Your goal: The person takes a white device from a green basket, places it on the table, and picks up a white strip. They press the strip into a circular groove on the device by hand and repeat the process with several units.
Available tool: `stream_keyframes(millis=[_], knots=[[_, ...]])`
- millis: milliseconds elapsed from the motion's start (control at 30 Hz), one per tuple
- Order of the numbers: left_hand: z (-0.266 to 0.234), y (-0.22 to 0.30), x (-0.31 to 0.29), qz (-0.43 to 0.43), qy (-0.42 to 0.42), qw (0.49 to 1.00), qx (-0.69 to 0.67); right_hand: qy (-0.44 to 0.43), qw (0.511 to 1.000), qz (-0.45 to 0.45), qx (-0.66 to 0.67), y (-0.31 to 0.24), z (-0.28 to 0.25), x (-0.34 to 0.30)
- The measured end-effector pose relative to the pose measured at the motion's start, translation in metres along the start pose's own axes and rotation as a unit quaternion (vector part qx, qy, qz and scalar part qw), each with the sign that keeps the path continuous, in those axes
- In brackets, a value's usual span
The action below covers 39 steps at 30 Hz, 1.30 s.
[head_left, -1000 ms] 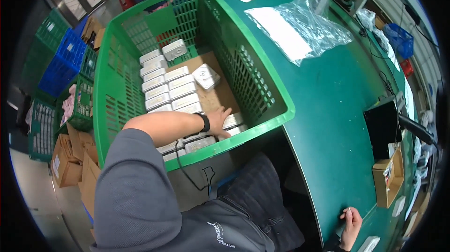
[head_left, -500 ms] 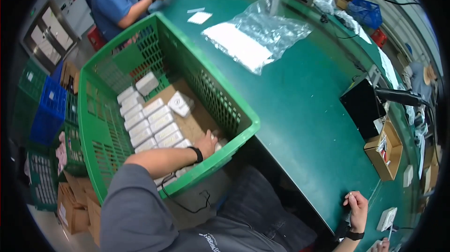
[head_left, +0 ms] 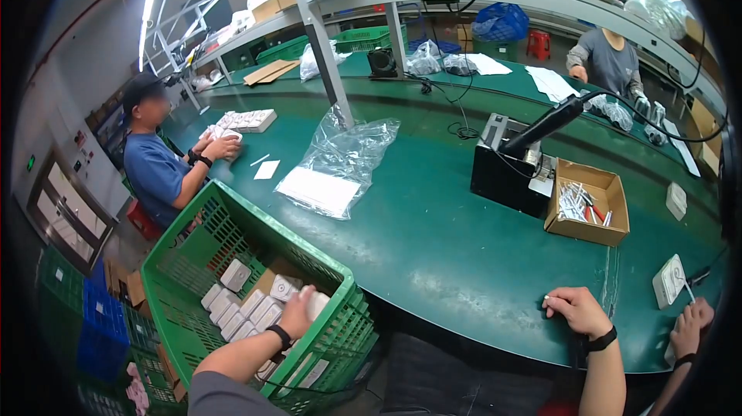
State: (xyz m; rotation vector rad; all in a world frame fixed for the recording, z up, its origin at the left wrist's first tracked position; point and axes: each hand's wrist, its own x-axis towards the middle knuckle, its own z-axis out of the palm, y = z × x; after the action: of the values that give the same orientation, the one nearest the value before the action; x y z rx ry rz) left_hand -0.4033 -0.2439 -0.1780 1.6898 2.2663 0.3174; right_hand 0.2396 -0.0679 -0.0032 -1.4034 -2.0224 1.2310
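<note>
Left hand (head_left: 295, 318), lower left of frame: fingers apparently closed on white box (head_left: 318, 304), blurred; far-side grip hidden. Changed: raised from near-end rows of green crate (head_left: 309, 250); box seemingly lifted free. Right hand (head_left: 580, 311), lower right, at bench (head_left: 433, 261): fingers curled inward, no held item visible.

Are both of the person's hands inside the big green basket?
No, only the left hand is inside the green basket; the right hand is over at the green table.
</note>
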Motion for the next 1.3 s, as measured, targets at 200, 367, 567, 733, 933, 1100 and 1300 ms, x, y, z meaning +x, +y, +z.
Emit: stream_keyframes(millis=[200,367,567,733,933,1100,1300], knots=[[-0.154,0.006,-0.042,-0.032,0.244,0.969,0.022,-0.086,0.994,-0.028,0.059,0.012,-0.013,0.013],[-0.258,0.078,-0.053,-0.016,0.418,0.908,0.025,-0.110,0.990,-0.043,0.074,0.016,-0.022,0.017],[-0.284,0.241,-0.009,0.128,0.332,0.932,0.064,-0.081,0.988,-0.019,0.130,0.025,-0.033,0.011],[-0.216,0.359,0.047,0.199,0.083,0.976,0.015,-0.066,0.990,-0.117,0.044,0.020,-0.027,0.010],[-0.137,0.468,0.097,0.189,-0.055,0.974,0.110,-0.059,0.990,-0.090,0.092,0.035,-0.028,0.007],[-0.094,0.479,0.129,0.136,-0.045,0.984,0.102,-0.063,0.991,-0.085,0.083,0.034,-0.032,0.002],[-0.108,0.448,0.120,0.234,0.028,0.969,0.070,-0.071,0.991,-0.067,0.095,0.034,-0.029,0.006]])
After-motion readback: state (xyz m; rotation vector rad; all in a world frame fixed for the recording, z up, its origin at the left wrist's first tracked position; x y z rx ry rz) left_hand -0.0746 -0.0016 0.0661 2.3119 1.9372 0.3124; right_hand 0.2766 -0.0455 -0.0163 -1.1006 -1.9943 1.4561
